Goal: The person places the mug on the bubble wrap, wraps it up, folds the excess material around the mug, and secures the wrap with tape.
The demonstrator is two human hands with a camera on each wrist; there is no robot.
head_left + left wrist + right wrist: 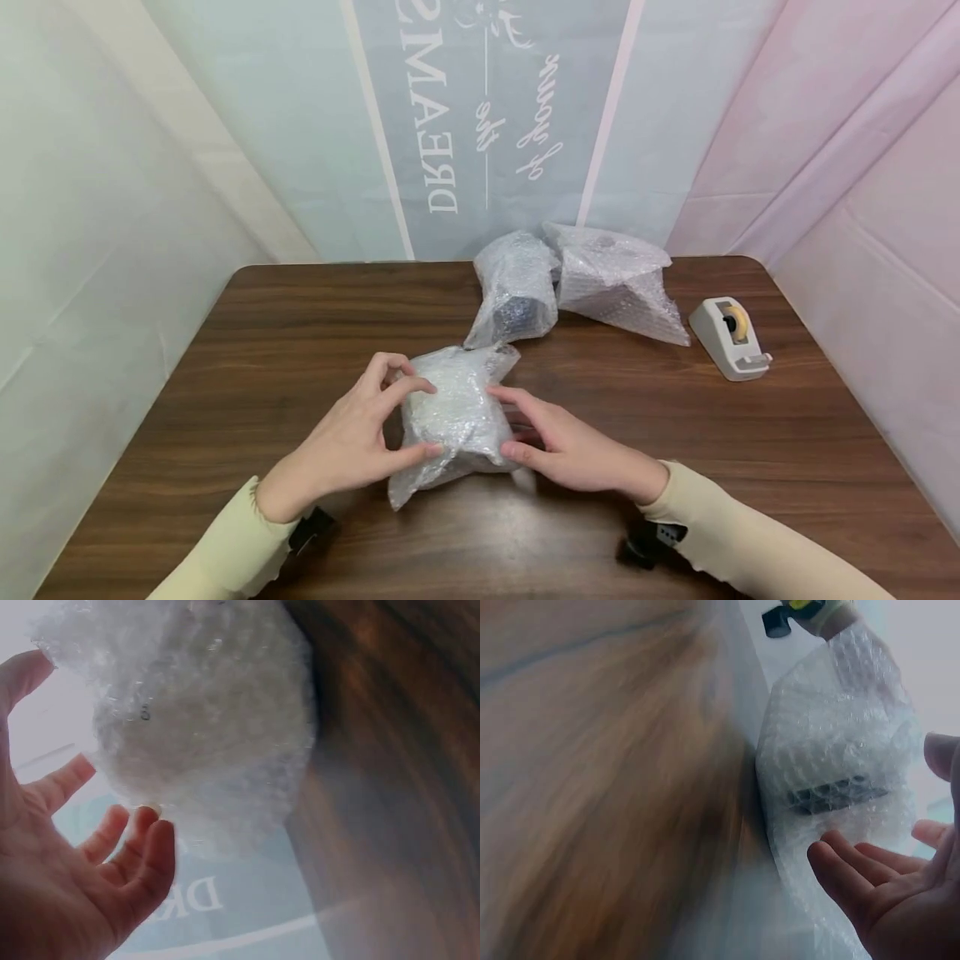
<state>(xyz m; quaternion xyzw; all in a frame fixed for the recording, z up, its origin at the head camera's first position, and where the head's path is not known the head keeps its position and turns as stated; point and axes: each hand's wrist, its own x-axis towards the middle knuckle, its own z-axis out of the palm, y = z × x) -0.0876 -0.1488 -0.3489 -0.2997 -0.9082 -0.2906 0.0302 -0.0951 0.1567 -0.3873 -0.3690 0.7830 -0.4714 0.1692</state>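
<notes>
A bubble-wrapped package (453, 408) lies on the table between the two hands, its loose wrap ends sticking out at the far right and near left corners. My left hand (352, 429) is spread over its left side, fingertips and thumb right at the wrap. From the right, my right hand (577, 446) has its fingers and thumb at the package's edge. The left wrist view shows the loosely bent left fingers (154, 859) beside the cloudy wrap (210, 712). In the right wrist view a dark slatted patch shows through the wrap (832, 757), near the relaxed right fingers (844, 862).
Behind the package, two more bubble-wrapped bundles (521, 283) (611, 279) stand at the table's far edge. A white tape dispenser (727, 337) with a yellowish roll sits at the far right of the brown wooden table (300, 325). Fabric walls (247, 158) surround the table's back and sides.
</notes>
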